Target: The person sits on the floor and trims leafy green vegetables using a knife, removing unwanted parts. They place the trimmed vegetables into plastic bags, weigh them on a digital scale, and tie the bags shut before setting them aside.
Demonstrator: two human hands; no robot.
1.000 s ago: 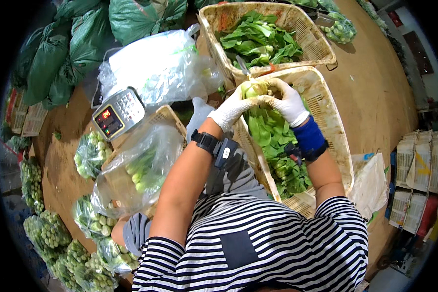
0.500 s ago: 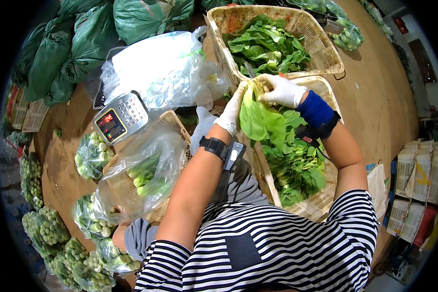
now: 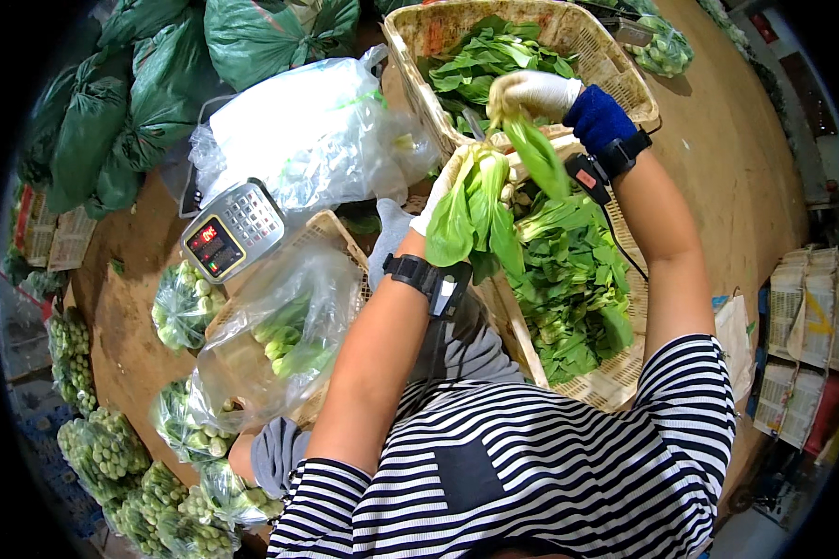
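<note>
My left hand (image 3: 446, 191), in a pale glove, is closed around a head of bok choy (image 3: 485, 200), its white base up and green leaves hanging down. Up and to the right, my gloved right hand (image 3: 531, 96) grips a bok choy leaf (image 3: 541, 158) that dangles below the fingers; those fingertips are somewhat blurred. Beneath both hands stands a plastic crate (image 3: 608, 382) with loose bok choy (image 3: 573, 298) in it. Beyond them, a second crate (image 3: 625, 79) holds more leafy greens (image 3: 475, 70), and a thin blade-like thing (image 3: 474, 124) shows at its near edge.
Left of my left forearm, an open clear bag (image 3: 242, 363) with some bok choy rests on a crate. A digital scale (image 3: 233, 228) carries a pile of clear plastic bags (image 3: 298, 130). Several filled bags (image 3: 185, 303) lie at the left; green sacks (image 3: 172, 93) stand behind.
My right hand has moved up and away from my left, now with a separate leaf in it. The bok choy in my left hand has turned base upward.
</note>
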